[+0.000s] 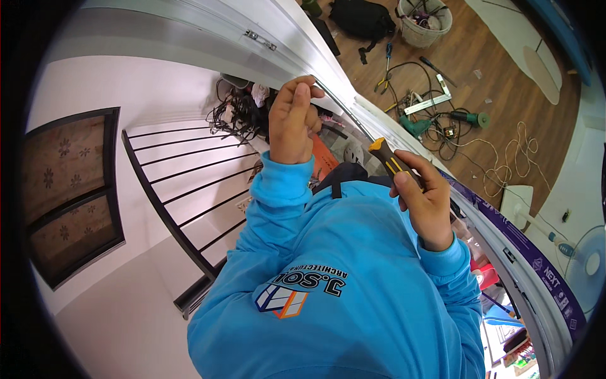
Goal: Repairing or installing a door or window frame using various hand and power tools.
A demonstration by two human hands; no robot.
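My right hand [429,199] is wrapped around the dark handle with yellow trim of a screwdriver [385,155]. Its long metal shaft slants up and left along the white frame [284,38]. Close to the shaft's far end is my left hand [295,123], its fingers curled in and the thumb pressed toward them. Whatever is between those fingertips, if anything, is too small to make out. Small metal fittings [260,40] sit in the frame's channel, above and left of my left hand.
On the wooden floor at right lie a green angle grinder [470,118], tangled cords [521,148] and a white angled piece [429,103]. A waste bin [424,25] and black bag [363,22] stand beyond. Black railing [167,208] is at left, a fan [587,265] at right.
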